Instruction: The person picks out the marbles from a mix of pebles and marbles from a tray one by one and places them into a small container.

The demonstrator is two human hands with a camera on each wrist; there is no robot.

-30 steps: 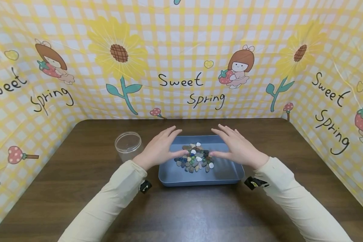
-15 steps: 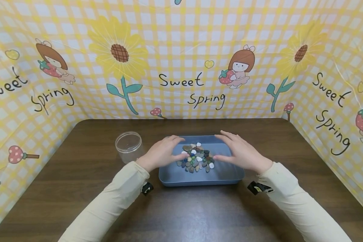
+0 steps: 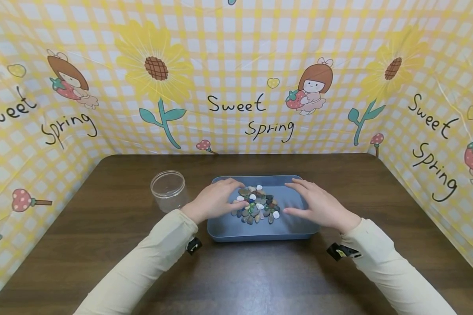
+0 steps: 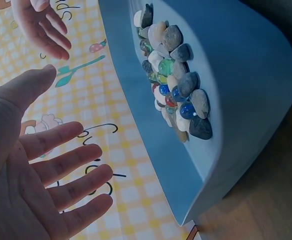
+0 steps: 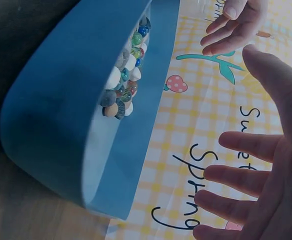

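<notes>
A: What's the step here?

B: Both hands over the blue tray [image 3: 262, 232], flanking the heap of pebbles [image 3: 257, 204] in its middle. Left hand [image 3: 217, 200] is low on the left of the heap, fingertips right at the stones; whether they actually touch, can't tell from the head view. Right hand [image 3: 319, 204] is on the right side, a clear gap of bare tray between it and the heap.

A: Fingers?

B: Straight to lightly bent, spread a bit, palms facing each other. The left wrist view shows the left hand's fingers [image 4: 61, 172] apart and holding nothing; the right wrist view shows the same for the right hand's fingers [image 5: 236, 175]. No pinch, nothing gripped.

A: So the stones sit where?

B: All in the tray, one loose cluster: grey and white pebbles mixed with glass beads, green and blue. Tray is on the dark desk [image 3: 102, 245], near the front.

A: Anything else?

B: Clear plastic jar [image 3: 168, 190], no lid, upright on the desk just left of the tray, behind the left wrist. It looks empty.

A: Judgement on the phase?

B: Looks like closing in to gather or scoop the heap. Next would call for bringing the right hand in to meet the left, cupping under the stones without scattering the round beads.
</notes>
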